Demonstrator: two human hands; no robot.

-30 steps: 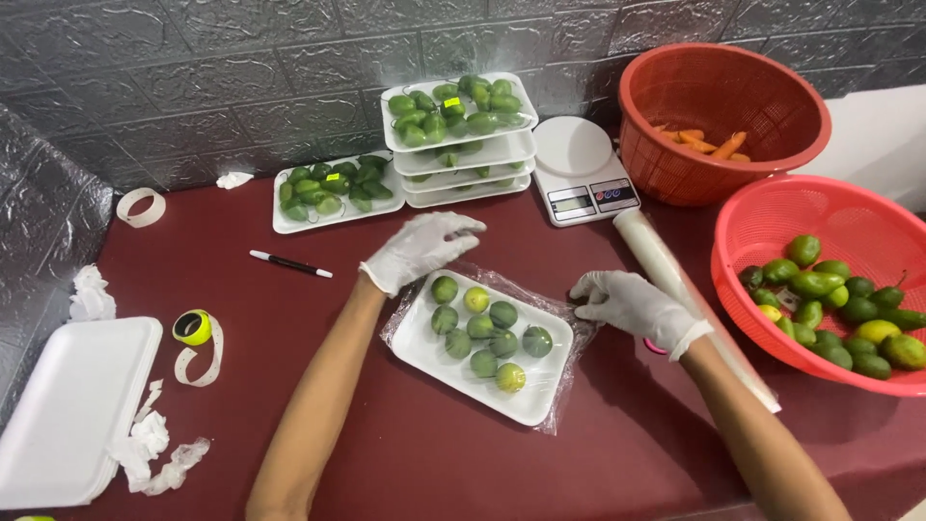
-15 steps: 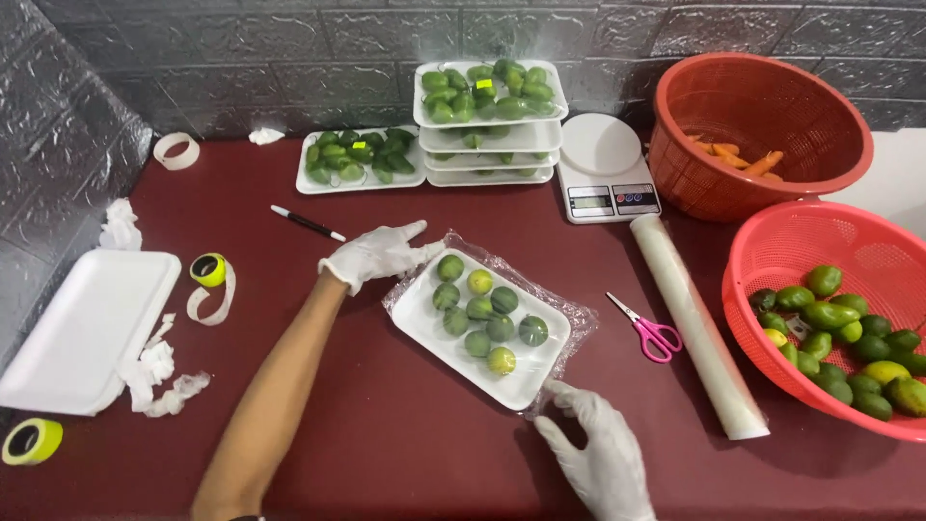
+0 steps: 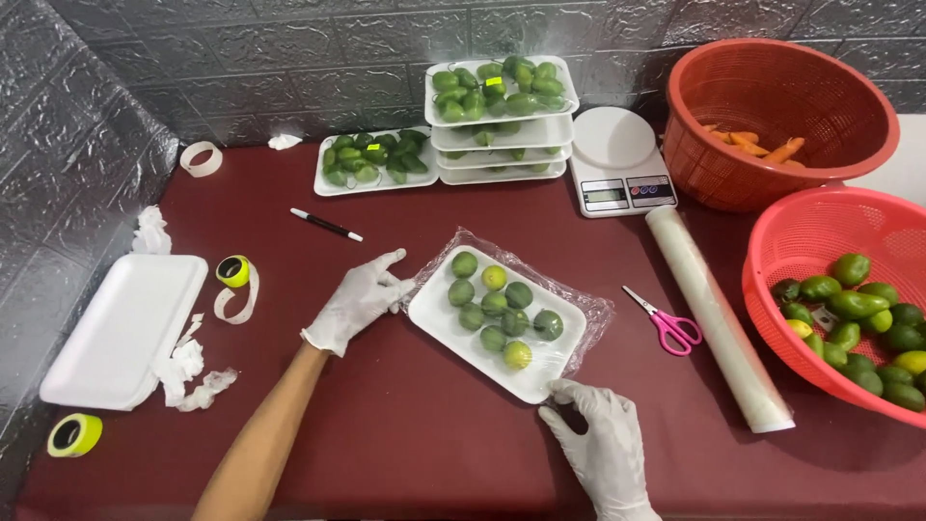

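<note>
Limes fill a white foam tray (image 3: 453,333), its long axis slanting toward the scissors (image 3: 667,326). Left hand (image 3: 359,301) pinches the wrap; right hand (image 3: 603,444), fingers spread, has dropped to the tray's near corner.

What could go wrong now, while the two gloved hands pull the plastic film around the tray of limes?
1. The film looks thin and is stretched over the tray corners; it may tear where the left hand and right hand pull it.
2. The limes lie loose, so tilting the tray might roll them out.
3. The scissors lie open near the right hand; a glove could catch on them.
</note>
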